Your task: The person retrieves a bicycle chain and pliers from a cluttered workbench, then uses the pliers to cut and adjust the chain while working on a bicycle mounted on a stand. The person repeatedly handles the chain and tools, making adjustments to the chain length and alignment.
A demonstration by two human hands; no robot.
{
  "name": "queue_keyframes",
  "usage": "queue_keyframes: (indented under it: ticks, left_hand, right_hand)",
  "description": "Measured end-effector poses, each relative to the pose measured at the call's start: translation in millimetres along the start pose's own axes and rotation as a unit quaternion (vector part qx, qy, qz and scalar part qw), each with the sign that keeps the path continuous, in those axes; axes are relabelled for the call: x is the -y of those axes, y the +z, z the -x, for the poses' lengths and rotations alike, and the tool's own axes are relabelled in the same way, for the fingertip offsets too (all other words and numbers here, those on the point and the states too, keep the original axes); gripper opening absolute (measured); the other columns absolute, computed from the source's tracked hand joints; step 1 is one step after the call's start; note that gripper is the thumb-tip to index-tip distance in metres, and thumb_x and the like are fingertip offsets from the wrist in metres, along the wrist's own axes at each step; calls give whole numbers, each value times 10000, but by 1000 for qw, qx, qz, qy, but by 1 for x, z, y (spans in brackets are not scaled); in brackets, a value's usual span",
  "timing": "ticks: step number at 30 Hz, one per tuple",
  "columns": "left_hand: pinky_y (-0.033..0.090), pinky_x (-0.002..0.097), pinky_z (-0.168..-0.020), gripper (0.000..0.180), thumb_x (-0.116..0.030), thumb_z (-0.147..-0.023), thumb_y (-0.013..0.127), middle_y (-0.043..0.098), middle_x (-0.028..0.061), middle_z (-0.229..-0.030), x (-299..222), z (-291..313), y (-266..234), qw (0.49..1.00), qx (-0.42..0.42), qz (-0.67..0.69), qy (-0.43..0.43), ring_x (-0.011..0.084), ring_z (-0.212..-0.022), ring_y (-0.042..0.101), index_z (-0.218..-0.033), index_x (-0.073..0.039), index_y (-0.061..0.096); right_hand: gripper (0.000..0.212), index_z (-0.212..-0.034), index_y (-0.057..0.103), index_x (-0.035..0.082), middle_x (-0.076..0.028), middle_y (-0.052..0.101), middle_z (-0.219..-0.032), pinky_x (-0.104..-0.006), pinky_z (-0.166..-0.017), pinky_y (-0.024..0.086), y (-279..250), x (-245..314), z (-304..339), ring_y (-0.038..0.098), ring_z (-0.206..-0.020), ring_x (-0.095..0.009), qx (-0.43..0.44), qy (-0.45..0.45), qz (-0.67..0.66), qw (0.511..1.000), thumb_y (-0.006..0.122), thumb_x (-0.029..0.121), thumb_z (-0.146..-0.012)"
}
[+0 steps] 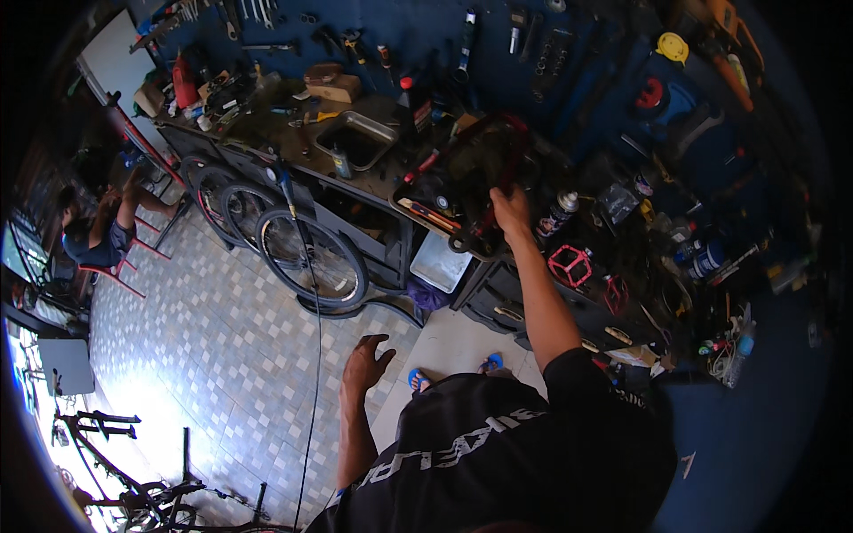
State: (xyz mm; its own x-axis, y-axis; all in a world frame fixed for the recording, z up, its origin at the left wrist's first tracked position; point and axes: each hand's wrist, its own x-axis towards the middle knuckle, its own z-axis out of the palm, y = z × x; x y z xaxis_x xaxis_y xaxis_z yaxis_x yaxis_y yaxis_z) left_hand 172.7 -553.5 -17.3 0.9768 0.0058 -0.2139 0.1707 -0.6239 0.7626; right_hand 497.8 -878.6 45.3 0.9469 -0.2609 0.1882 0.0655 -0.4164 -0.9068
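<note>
My right hand [511,214] reaches over the workbench with its fingers curled closed, against a dark red metal tool or frame [517,133]. What lies in its grip is too dark to make out. Just below the fingers is a black tray [418,213] with long thin tools in it. A spray can [560,213] and a red bicycle pedal [569,266] sit to the right of my wrist. My left hand [362,362] hangs free above the tiled floor, open, fingers apart and nothing in it.
Bicycle wheels [311,258] lean against the bench front, and a thin black cable [313,382] hangs past them. On the bench stands a metal basin [357,139]. A seated person [107,231] is at far left. Bicycle frames [115,471] stand at lower left.
</note>
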Motion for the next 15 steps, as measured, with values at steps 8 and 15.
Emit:
queue_keyframes:
  ticks: [8,15]
  left_hand:
    - [582,394,-827,410,-245,-919,756,706,222,-1214,12,-24,9,996,10,74,40,329,-1045,721,-1267,-38,695]
    - [553,284,-772,305,-243,-1029,676,744,78,-1033,-61,-93,18,942,0,283,182,145,-926,697,-1202,8,692]
  right_hand:
    - [489,-1402,508,18,-59,654,-1003,-315,-711,547,-65,52,52,629,-797,-130,94,-74,-105,987,647,109,-942]
    - [806,-1601,290,60,-196,702,-916,-408,-692,551,-210,145,152,703,-744,-339,112,-160,91,977,664,211,-903]
